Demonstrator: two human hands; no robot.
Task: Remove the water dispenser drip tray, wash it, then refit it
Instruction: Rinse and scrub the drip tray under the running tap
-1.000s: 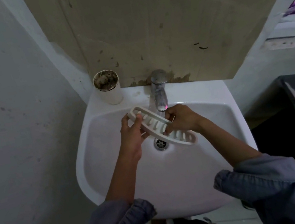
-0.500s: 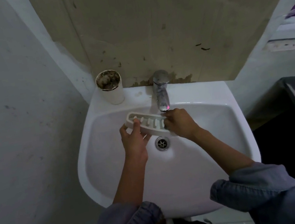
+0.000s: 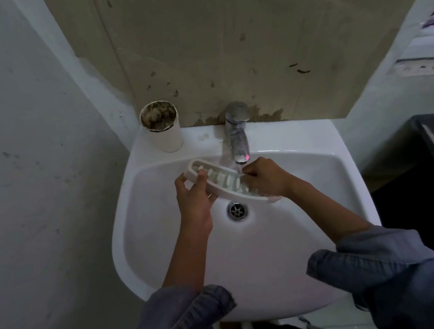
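Both hands gripping the drip tray (image 3: 220,182) under the tap (image 3: 238,143), left hand (image 3: 193,194) clasping nine o'clock end, right hand (image 3: 265,180) closing on three o'clock end, over the sink (image 3: 169,259).

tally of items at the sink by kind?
drip tray: 1
cup: 1
tap: 1
sink: 1
drain: 1
hands: 2, left hand, right hand
Total: 7

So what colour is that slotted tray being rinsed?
White, the drip tray, seen in the head view, same as the sink.
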